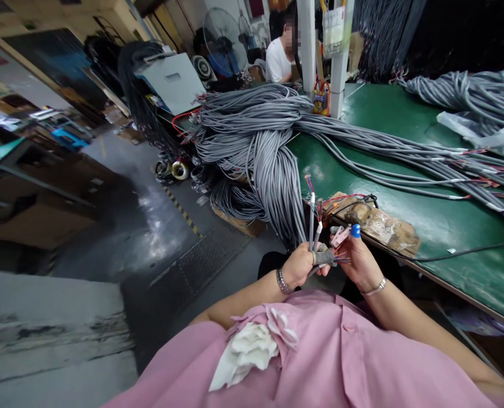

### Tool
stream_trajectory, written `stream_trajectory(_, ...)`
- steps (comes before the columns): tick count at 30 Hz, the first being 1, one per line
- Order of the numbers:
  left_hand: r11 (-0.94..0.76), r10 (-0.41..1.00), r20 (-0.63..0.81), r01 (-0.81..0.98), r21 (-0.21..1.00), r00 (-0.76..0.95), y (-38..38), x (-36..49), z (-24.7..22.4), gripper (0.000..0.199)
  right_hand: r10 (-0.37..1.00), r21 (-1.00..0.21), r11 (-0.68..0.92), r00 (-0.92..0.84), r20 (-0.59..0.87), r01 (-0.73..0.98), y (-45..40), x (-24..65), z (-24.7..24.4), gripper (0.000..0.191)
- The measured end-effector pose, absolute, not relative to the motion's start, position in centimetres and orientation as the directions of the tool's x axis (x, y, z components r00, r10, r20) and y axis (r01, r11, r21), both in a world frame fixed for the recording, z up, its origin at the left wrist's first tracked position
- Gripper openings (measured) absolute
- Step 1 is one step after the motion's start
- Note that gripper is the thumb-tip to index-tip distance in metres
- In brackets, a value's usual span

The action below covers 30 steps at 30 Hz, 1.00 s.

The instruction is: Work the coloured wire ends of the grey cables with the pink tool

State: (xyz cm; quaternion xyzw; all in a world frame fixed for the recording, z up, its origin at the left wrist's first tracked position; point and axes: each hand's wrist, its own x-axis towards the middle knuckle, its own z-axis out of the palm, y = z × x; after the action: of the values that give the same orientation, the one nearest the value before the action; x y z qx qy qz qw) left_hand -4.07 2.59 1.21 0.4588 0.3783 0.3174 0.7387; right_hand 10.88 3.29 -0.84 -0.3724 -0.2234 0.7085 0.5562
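My left hand (pixel 300 266) is closed around a few grey cables (pixel 312 226), whose stripped ends with thin coloured wires point up and away. A worn grey covering sits on its thumb. Thin red and dark wires (pixel 342 259) stick out from the left fingertips toward my right hand (pixel 360 263). That hand is closed, a blue wrap on its thumb, and pinches a pale pink clip-like piece (pixel 340 236) close to the wires. Its other fingers are partly hidden. Just beyond the hands, a worn wooden block (pixel 379 226) lies at the table edge.
A large bundle of grey cables (pixel 273 153) drapes over the green table (pixel 362 147) and hangs down its left side. More cables (pixel 481 96) and a plastic bag (pixel 485 135) lie at right. A black cord (pixel 460 255) crosses the front. Another person (pixel 278 59) sits behind a white post (pixel 307 45).
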Motion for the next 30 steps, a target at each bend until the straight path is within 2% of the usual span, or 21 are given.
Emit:
stream_trajectory(5,0.322,0.839,-0.232,-0.104,0.941,0.491,1.4,-4.7,2.0,0.040,0.934,-0.674,-0.357,-0.222,-0.281,-0.647,2.6,11.6,-0.2,0.059)
stream_trajectory(8,0.258,0.865,-0.176,-0.117,0.959,0.469,0.6,-4.9,2.6,0.042,0.922,-0.685,-0.387,-0.262,-0.286,-0.617,2.3,11.8,0.1,0.050)
stream_trajectory(10,0.245,0.883,-0.163,-0.136,0.960,0.441,0.2,-4.8,2.8,0.041,0.935,-0.723,-0.354,-0.227,-0.272,-0.594,2.2,11.6,0.1,0.039)
stream_trajectory(13,0.237,0.908,-0.164,-0.150,0.960,0.386,0.1,-4.3,2.9,0.039,0.976,-0.790,-0.217,-0.102,-0.194,-0.574,2.0,11.2,-0.3,0.029)
stream_trajectory(17,0.211,0.931,-0.148,-0.159,0.965,0.334,0.3,-3.8,2.7,0.038,0.992,-0.834,-0.063,0.060,-0.114,-0.548,2.0,10.9,-1.4,0.039)
stream_trajectory(19,0.211,0.932,-0.147,-0.168,0.963,0.331,0.4,-3.6,2.6,0.038,0.989,-0.806,-0.103,0.026,-0.145,-0.583,2.2,10.9,-1.6,0.043)
stream_trajectory(23,0.210,0.938,-0.149,-0.174,0.962,0.312,0.7,-3.3,2.3,0.039,0.962,-0.668,-0.256,-0.117,-0.246,-0.699,2.9,10.7,-1.6,0.043)
stream_trajectory(26,0.208,0.940,-0.153,-0.158,0.965,0.306,0.9,-3.1,2.0,0.040,0.964,-0.636,-0.232,-0.089,-0.249,-0.736,3.2,10.5,-1.4,0.038)
stream_trajectory(30,0.201,0.939,-0.154,-0.127,0.971,0.307,0.9,-3.1,1.8,0.040,0.967,-0.625,-0.249,-0.151,-0.206,-0.740,3.0,10.5,-1.4,0.041)
